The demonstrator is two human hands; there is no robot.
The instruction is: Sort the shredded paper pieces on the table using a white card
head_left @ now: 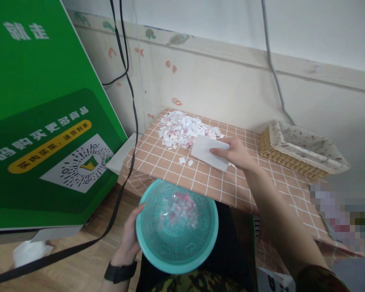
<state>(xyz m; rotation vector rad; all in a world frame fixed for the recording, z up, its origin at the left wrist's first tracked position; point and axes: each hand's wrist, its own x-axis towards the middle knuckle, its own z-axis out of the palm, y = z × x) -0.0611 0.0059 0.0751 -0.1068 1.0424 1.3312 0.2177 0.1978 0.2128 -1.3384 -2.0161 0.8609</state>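
My left hand (132,231) grips the rim of a turquoise plastic colander (152,243) at its left side, just below the table's front edge. Inside it lies a heap of small clear, white and pink scraps (181,211). My right hand (235,152) pinches a flat white card (209,152) between thumb and fingers, low over the tabletop. The card's far edge meets a wide pile of small white and pinkish paper pieces (182,127). A few loose white pieces (182,160) lie in front of the pile.
A brown checked cloth (170,170) covers the table. A lined wicker basket (295,160) stands at its right, against the wall. On the left rises a green panel (63,89) with white lettering. A black strap (135,117) hangs in front of the table's left corner.
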